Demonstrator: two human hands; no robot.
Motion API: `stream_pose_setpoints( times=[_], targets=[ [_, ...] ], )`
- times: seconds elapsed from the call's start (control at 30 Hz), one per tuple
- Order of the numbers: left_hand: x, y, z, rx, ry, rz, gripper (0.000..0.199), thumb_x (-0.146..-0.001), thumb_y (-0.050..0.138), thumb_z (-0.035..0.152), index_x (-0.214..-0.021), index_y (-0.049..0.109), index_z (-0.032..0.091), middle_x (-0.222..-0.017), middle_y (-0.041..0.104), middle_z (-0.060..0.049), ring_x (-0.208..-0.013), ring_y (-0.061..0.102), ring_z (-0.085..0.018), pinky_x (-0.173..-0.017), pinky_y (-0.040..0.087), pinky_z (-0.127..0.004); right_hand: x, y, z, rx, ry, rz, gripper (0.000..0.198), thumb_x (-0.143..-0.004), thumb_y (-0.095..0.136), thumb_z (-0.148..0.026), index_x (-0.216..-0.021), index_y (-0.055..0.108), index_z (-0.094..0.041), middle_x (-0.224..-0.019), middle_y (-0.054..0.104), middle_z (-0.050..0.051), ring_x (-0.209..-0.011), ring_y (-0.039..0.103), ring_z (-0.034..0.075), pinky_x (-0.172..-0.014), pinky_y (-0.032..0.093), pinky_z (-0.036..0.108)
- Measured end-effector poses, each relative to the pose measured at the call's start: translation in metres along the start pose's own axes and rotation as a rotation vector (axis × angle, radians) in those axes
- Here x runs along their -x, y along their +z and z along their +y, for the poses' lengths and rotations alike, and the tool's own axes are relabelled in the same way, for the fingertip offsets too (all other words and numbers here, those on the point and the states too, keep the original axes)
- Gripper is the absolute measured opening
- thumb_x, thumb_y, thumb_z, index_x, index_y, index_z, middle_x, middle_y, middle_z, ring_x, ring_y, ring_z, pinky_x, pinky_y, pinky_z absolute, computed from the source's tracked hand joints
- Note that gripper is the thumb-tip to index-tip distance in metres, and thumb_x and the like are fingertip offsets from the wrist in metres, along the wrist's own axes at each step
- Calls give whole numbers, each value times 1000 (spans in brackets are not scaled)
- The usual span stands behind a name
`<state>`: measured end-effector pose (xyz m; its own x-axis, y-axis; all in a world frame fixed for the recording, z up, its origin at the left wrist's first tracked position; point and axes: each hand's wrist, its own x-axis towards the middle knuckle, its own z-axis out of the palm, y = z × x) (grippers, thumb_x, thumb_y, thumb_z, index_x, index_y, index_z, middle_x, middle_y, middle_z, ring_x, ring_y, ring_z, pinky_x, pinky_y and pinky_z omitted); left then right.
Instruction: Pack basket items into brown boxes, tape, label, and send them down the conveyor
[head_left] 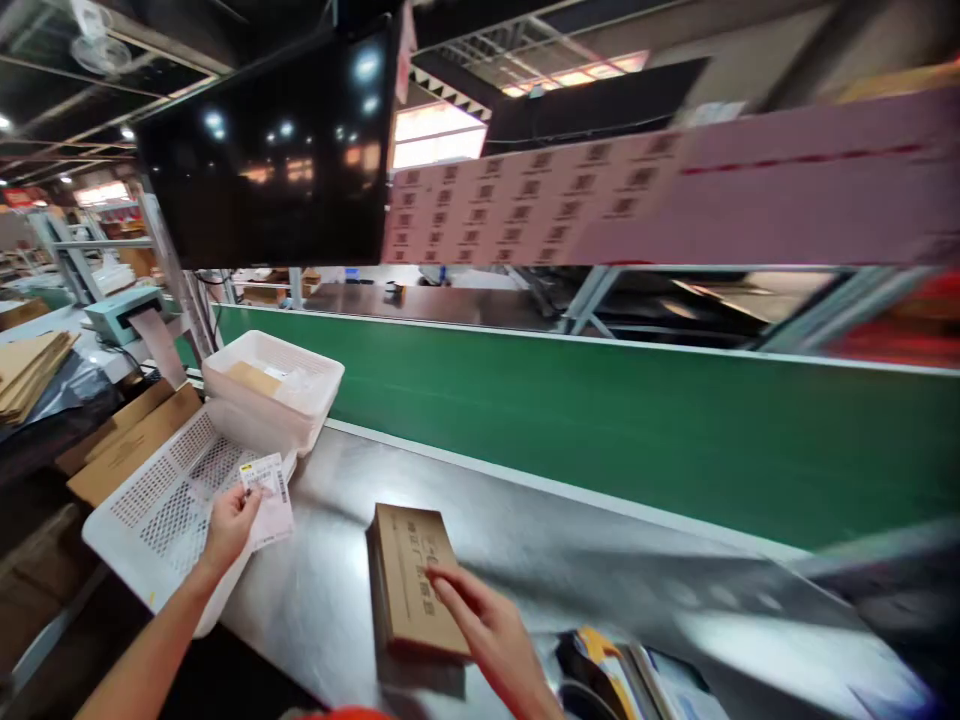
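My left hand (229,530) pinches a printed shipping label (271,515) with a barcode along its side, above the edge of an empty-looking white perforated basket (172,500). A brown cardboard box (412,570) with dark printing on top lies on the steel table. Over its right side is my right hand (484,615), with thumb and forefinger pressed together near the top face. Whether those fingertips touch the box, or hold something small, I cannot make out.
A second white basket (274,365) holds a brown piece and clear plastic. Right of the box lies a yellow and black tape dispenser (604,655). Behind the steel table (330,590) runs a green conveyor belt (600,420). A label printer (127,310) and flat cardboard (139,445) are left.
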<state>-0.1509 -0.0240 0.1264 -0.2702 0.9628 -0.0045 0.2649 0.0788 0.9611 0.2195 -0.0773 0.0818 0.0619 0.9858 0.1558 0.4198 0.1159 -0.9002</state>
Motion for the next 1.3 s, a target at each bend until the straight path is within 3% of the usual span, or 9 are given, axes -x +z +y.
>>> stream_pose_setpoints(
  times=[0.1,0.27,0.37,0.47,0.57,0.7,0.8,0.93,1.3],
  targets=[
    [51,58,17,292,-17,-202,66,-76,75,74,-104,77,14,-95,81,-13,-86,75,-27,-78,61,-35,-16,26,-53,-380,37,-147,54,-85,71,-62,-121,75,-22,-108,83,10,-102,78,28,-92,63,41],
    [97,111,24,477,-131,-438,59,-73,85,62,-107,77,14,-99,82,-13,-88,76,-28,-78,61,-35,-24,39,-78,-445,51,-258,35,-85,73,-54,-83,73,-19,-74,73,0,-65,64,15,-63,53,27],
    [97,117,17,461,-123,-442,56,-72,89,51,-113,75,16,-106,81,-13,-95,75,-28,-83,61,-34,-9,32,-66,-388,47,-210,35,-91,66,-52,-79,70,-20,-72,69,-1,-65,61,15,-62,50,26],
    [93,122,15,433,-64,-342,58,-68,92,40,-118,74,18,-108,79,-10,-99,73,-25,-83,59,-30,5,24,-54,-245,-19,-261,34,-96,59,-48,-80,70,-20,-74,71,0,-70,63,16,-66,51,27],
    [92,134,23,398,-56,-385,41,-71,88,43,-100,78,16,-90,79,-8,-80,71,-20,-73,56,-28,15,17,-48,-133,-76,-269,29,-99,57,-44,-90,73,-21,-84,77,3,-78,69,19,-71,54,30],
    [99,152,32,363,-91,-482,37,-73,85,48,-88,79,15,-83,78,-8,-74,69,-20,-72,55,-30,21,8,-44,-102,-96,-80,22,-98,59,-39,-107,71,-22,-93,79,6,-81,74,21,-72,59,31],
    [104,158,31,365,-64,-488,35,-75,83,49,-88,79,16,-86,79,-8,-80,71,-22,-77,56,-30,24,1,-41,8,-265,-34,17,-99,57,-31,-97,72,-24,-88,78,5,-78,74,20,-71,59,31],
    [108,159,28,301,-38,-504,31,-78,78,47,-85,79,17,-82,79,-7,-75,70,-21,-72,54,-28,28,-4,-37,130,-486,-27,22,-102,50,-24,-103,72,-24,-90,80,7,-80,76,20,-73,60,31],
    [128,169,-2,151,-41,-450,18,-77,68,34,-71,73,17,-68,71,-3,-64,62,-17,-61,47,-25,41,-9,-23,362,-656,-69,26,-105,49,-22,-104,75,-26,-90,82,7,-80,78,21,-71,62,32]
  ],
)
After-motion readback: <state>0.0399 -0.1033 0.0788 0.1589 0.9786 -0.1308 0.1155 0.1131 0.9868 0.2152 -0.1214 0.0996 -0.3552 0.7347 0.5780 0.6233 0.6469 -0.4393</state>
